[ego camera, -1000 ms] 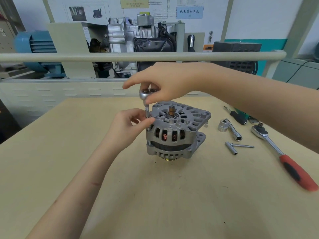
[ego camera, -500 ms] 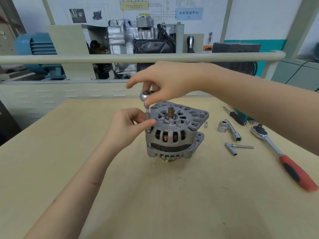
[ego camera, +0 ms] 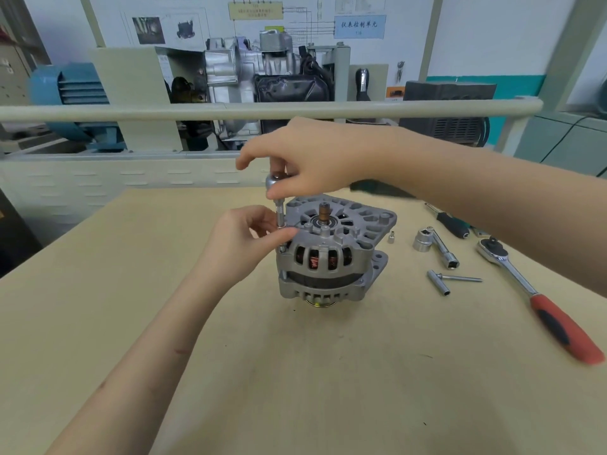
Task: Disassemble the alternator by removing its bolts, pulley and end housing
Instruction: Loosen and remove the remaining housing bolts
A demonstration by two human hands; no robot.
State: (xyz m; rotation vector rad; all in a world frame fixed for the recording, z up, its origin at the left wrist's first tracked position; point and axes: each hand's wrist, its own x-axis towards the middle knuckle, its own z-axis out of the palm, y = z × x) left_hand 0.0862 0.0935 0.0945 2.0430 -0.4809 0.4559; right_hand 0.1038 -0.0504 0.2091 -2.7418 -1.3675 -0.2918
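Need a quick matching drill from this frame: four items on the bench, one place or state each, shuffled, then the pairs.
Things:
1. alternator
2. ratchet with red handle
3. small driver tool
4. large socket

States:
A. lying at the table's right edge, untouched
B. held upright by both hands at the housing's left edge
C. standing on the table with its shaft end up
D. resting on the table just right of the alternator, beside an extension bar

Pairs: 1-C, 2-A, 3-B, 4-D
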